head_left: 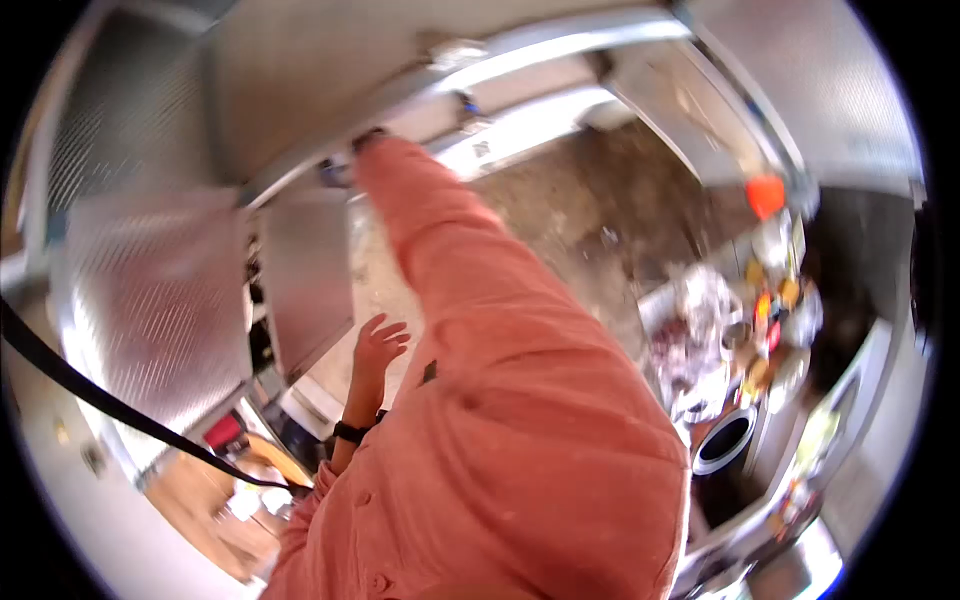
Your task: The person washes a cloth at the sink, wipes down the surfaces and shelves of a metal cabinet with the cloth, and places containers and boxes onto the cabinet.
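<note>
My left hand (380,345) is raised in front of my body, fingers apart and empty, with a black band (352,432) on the wrist. My right arm, in a salmon sleeve (450,240), stretches up and away across the view. At its far end my right hand (370,138) shows only as a small, dark, blurred patch beside the edge of an open cabinet (430,120). Its fingers cannot be made out, nor whether it holds anything. A textured cabinet door (160,300) stands open at the left, beside a narrower panel (308,270).
Dishes and clear plastic items (705,320) crowd the counter at the right, near a round dark opening with a pale rim (699,464). An orange-red object (765,196) is above them. A black strap (110,400) crosses the lower left, above a wooden surface (190,500).
</note>
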### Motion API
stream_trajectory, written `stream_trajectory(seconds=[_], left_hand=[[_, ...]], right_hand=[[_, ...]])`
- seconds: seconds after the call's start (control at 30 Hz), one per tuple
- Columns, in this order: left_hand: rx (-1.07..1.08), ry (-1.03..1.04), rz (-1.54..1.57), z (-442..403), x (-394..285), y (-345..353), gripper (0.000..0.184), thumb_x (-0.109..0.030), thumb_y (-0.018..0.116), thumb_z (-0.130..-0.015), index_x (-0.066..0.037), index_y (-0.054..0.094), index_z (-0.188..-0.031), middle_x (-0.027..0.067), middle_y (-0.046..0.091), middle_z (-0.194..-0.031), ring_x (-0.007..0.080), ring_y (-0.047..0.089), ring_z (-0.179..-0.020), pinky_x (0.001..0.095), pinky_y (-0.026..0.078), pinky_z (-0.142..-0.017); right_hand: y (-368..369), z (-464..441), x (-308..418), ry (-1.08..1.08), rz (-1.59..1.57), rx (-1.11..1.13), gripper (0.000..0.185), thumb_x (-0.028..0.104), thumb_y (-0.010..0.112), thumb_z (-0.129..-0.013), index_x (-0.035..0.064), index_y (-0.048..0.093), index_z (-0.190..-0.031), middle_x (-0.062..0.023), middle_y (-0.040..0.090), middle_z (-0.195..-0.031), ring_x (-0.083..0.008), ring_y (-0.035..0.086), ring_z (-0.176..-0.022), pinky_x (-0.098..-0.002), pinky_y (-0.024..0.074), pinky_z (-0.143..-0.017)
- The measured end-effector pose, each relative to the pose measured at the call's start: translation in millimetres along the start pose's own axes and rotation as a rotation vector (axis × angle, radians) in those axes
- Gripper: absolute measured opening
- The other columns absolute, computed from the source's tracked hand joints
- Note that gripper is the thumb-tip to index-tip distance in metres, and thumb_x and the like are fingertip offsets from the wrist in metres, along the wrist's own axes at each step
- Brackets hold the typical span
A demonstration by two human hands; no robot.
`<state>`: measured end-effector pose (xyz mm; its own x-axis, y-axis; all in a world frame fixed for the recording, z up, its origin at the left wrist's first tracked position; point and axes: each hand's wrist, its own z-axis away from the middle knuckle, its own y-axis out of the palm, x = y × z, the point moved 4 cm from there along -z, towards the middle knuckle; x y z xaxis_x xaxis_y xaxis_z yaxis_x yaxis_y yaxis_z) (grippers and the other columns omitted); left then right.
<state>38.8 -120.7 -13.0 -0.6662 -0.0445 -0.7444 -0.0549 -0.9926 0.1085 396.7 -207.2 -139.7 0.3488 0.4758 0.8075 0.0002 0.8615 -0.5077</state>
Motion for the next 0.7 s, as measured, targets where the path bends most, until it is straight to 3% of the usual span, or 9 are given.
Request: stream_trajectory(seconds=[0.03,0.17,0.2,0.23,0.37,0.43,0.6,0.63,0.7], left_hand=[[-0.029,0.002,-0.164,-0.8,-19.0,17.2,0.045,-0.016,0.054,-0.084,-0.005,0.035,-0.123,0.0097,0.053,-0.108,0.0193,0.053,-0.092,0.0319,0.045,-0.082],[0.133,0.007,-0.263,-23.5,-18.5,40.5,0.046,-0.009,0.054,-0.081,-0.002,0.035,-0.122,0.0119,0.053,-0.108,0.0188,0.053,-0.094,0.0288,0.044,-0.081],[0.141,0.039,-0.279,-26.8,-23.8,40.1,0.046,-0.007,0.054,-0.080,-0.002,0.035,-0.122,0.0126,0.054,-0.109,0.0186,0.054,-0.095,0.0278,0.044,-0.081],[0.144,0.082,-0.290,-29.3,-30.8,40.4,0.047,-0.004,0.054,-0.079,-0.001,0.035,-0.122,0.0133,0.054,-0.109,0.0184,0.054,-0.095,0.0268,0.044,-0.081],[0.292,-0.029,-0.254,-44.0,-43.4,56.7,0.047,-0.005,0.055,-0.078,-0.001,0.036,-0.121,0.0119,0.054,-0.108,0.0169,0.054,-0.096,0.0257,0.043,-0.081],[0.258,-0.014,-0.423,-49.0,-47.7,68.5,0.045,-0.006,0.053,-0.079,-0.001,0.037,-0.120,0.0123,0.055,-0.107,0.0175,0.054,-0.095,0.0260,0.043,-0.081],[0.444,0.029,-0.574,-66.7,-28.4,95.6,0.038,-0.013,0.049,-0.084,-0.003,0.041,-0.120,0.0135,0.054,-0.109,0.0195,0.054,-0.095,0.0301,0.043,-0.083],[0.462,0.014,-0.642,-65.6,-24.4,107.5,0.037,-0.012,0.049,-0.084,-0.003,0.042,-0.119,0.0132,0.054,-0.108,0.0190,0.054,-0.094,0.0299,0.043,-0.083],[0.474,-0.002,-0.725,-63.7,-17.8,123.1,0.037,-0.011,0.049,-0.083,-0.002,0.043,-0.119,0.0129,0.055,-0.107,0.0186,0.054,-0.093,0.0297,0.042,-0.082]], right_hand=[[1.3,-0.1,3.6,0.015,0.038,0.009,0.064,0.035,0.059,-0.074,0.0112,0.033,-0.127,-0.0196,0.027,-0.127,-0.0356,0.024,-0.115,-0.0498,0.0209,-0.089],[-19.0,3.3,7.4,0.061,0.001,-0.064,0.070,0.039,0.057,-0.076,0.0107,0.028,-0.134,-0.0240,0.018,-0.137,-0.0407,0.014,-0.128,-0.0540,0.0116,-0.102],[-32.2,1.9,1.8,-0.008,-0.022,-0.176,0.071,0.037,0.057,-0.076,0.0047,0.028,-0.132,-0.0263,0.019,-0.136,-0.0404,0.017,-0.127,-0.0564,0.0168,-0.099],[-56.9,21.0,-1.5,-0.045,-0.192,-0.374,0.061,0.026,0.058,-0.074,0.0028,0.034,-0.126,-0.0256,0.024,-0.134,-0.0400,0.028,-0.121,-0.0515,0.0265,-0.097],[-124.5,97.8,-81.1,-0.174,-0.503,-0.472,0.066,0.007,0.061,-0.069,0.0033,0.028,-0.126,-0.0224,0.039,-0.122,-0.0328,0.048,-0.103,-0.0377,0.0428,-0.083],[-174.2,174.1,-137.4,-0.104,-0.565,-0.636,0.057,0.005,0.058,-0.073,0.0050,0.032,-0.124,-0.0172,0.049,-0.110,-0.0260,0.054,-0.090,-0.0345,0.0472,-0.072],[-284.5,370.9,-326.3,0.341,-0.168,-1.214,0.034,0.009,0.058,-0.076,0.0081,0.045,-0.107,-0.0078,0.051,-0.094,-0.0137,0.049,-0.068,-0.0275,0.0435,-0.058],[-305.1,402.4,-349.1,0.427,-0.137,-1.372,0.054,-0.001,0.063,-0.063,0.0049,0.041,-0.112,-0.0114,0.048,-0.102,-0.0175,0.051,-0.074,-0.0289,0.0451,-0.062],[-346.5,439.0,-402.8,0.560,-0.078,-1.359,0.070,0.004,0.067,-0.061,0.0015,0.033,-0.122,-0.0158,0.042,-0.115,-0.0231,0.051,-0.084,-0.0300,0.0454,-0.070]])
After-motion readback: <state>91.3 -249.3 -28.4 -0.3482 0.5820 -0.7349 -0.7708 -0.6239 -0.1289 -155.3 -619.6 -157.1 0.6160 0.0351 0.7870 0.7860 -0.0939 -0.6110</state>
